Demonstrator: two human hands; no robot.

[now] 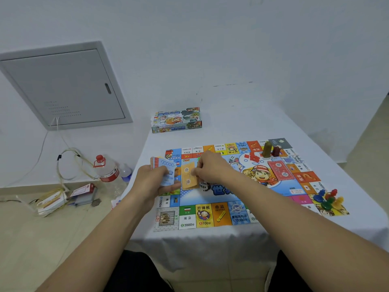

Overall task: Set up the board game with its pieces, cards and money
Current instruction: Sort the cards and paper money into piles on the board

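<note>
Two hands work over the left part of the game board (235,199), which lies flat on the white table (242,125). The left hand (154,178) grips a stack of paper money (166,169), light blue note uppermost, held just off the board's left edge. The right hand (210,167) pinches the top of a tan pile of notes (189,178) resting on the board, fingers curled onto its upper right corner.

Step in hand, as judged: sorting money by colour into separate piles.

- Lift or lay one note at a time; thin paper notes tend to cling together.
- Square each pile against the board before releasing it.
- Keep piles apart so colours do not mix.
- Hold the left-hand stack firmly so it does not fan out.

Elsewhere on the board: a red card deck (281,170) right of centre, a die (232,159), small red pieces (253,158), two tall tokens (271,149) near the far edge, and coloured pawns (329,200) at the near right corner. The game box (176,120) sits beyond the board.
</note>
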